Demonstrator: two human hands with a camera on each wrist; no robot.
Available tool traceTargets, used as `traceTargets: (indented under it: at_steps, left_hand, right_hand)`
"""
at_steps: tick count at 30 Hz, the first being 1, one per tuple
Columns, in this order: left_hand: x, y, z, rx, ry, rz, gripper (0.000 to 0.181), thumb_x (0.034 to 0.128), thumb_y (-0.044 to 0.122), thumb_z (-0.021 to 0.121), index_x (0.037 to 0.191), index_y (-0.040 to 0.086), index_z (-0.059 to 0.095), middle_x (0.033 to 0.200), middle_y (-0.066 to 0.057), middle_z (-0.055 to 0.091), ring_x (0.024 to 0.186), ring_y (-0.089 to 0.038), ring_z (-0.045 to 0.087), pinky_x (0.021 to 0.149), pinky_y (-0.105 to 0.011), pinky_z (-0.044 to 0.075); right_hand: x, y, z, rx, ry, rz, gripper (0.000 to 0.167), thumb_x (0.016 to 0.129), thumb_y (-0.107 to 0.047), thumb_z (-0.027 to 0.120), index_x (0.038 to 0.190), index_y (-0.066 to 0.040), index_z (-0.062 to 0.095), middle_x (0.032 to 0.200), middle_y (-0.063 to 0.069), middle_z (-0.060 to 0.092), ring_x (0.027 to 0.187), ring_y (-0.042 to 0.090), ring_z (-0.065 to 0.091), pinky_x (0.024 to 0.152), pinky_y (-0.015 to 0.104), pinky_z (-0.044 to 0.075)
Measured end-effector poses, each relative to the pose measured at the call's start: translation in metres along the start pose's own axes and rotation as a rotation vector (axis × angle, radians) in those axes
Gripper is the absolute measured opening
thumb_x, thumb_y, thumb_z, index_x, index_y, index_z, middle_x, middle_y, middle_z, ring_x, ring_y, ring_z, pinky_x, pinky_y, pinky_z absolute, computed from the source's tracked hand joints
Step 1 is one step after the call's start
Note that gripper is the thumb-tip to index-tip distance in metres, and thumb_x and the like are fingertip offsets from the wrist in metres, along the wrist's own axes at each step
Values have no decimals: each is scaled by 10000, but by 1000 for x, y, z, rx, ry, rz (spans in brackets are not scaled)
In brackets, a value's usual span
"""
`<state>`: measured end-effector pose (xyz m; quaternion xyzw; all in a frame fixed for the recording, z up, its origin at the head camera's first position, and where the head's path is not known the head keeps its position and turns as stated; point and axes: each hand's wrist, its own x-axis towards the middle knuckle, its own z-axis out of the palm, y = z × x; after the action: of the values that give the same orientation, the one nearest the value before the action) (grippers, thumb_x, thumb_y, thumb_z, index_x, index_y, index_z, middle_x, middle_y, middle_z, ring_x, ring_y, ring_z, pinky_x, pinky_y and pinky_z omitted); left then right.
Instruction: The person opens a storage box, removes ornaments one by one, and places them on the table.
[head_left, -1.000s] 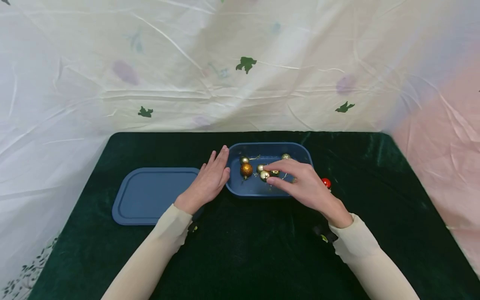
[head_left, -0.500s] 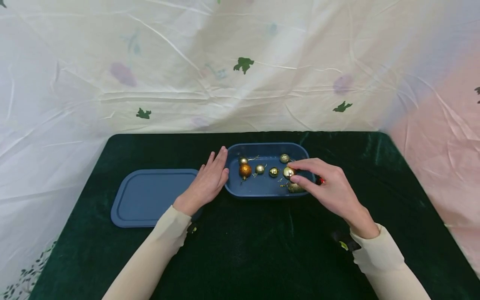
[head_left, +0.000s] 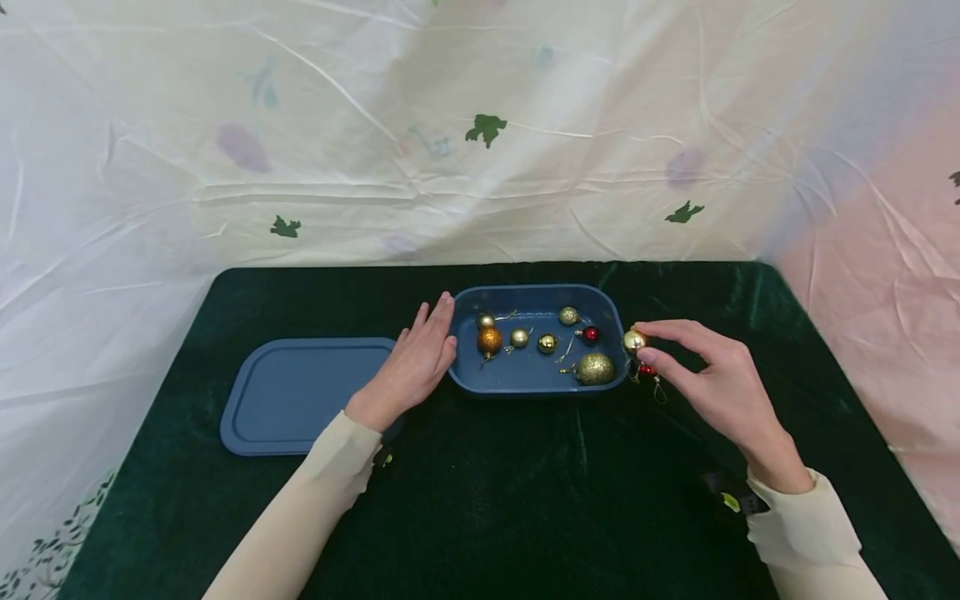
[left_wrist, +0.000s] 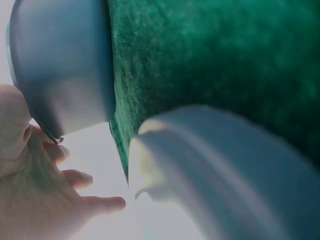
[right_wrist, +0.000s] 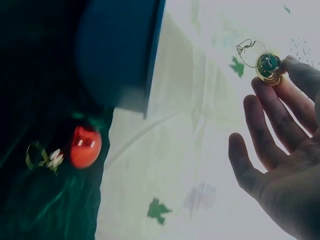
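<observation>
A shiny gold bauble (head_left: pixel 634 341) is pinched between the thumb and fingertips of my right hand (head_left: pixel 712 379), just beyond the box's right end; its string loop hangs free in the right wrist view. My left hand (head_left: pixel 412 358) rests with straight fingers against the left end of the blue box (head_left: pixel 525 389). Inside the box lie several small baubles: an orange one (head_left: pixel 490 342), a dark red one (head_left: pixel 590 335), a large glittery gold one (head_left: pixel 596 369) and other gold ones. Under my right hand a red bauble (right_wrist: pixel 86 147) lies on the green cloth, outside the box.
A flat blue lid (head_left: pixel 300 396) lies left of the box, partly beneath my left forearm. Dark green velvet cloth (head_left: pixel 487 500) covers the table. Pale patterned fabric (head_left: pixel 570 167) hangs behind it and at the sides.
My right hand has lifted the gold bauble from among the others and carried it rightward, past the box's right end. The dark red and large glittery baubles are now uncovered. My left hand stays put.
</observation>
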<state>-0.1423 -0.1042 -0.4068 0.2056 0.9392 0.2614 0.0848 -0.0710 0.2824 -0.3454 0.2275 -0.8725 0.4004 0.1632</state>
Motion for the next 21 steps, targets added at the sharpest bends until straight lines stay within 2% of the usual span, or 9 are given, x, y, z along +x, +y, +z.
traceTargets:
  at_steps: [6, 21]
  left_hand:
    - [0, 0, 1, -3, -1, -1, 633, 1135, 324, 297, 1676, 139, 24, 1738, -6, -47, 1588, -355, 22, 1215, -659, 139]
    - [1, -1, -1, -8, -4, -5, 637, 1134, 324, 308, 1677, 139, 32, 1742, -16, -35, 1589, -344, 24, 1217, -652, 145]
  right_hand:
    - [-9, 13, -10, -65, 13, 68, 352, 917, 13, 759, 1239, -128, 751, 1215, 73, 737, 1152, -64, 596, 986, 80, 400]
    - [-27, 38, -25, -120, 29, 204, 302, 966, -99, 741, 1262, -155, 745, 1233, 59, 728, 1132, -140, 535, 936, 25, 346]
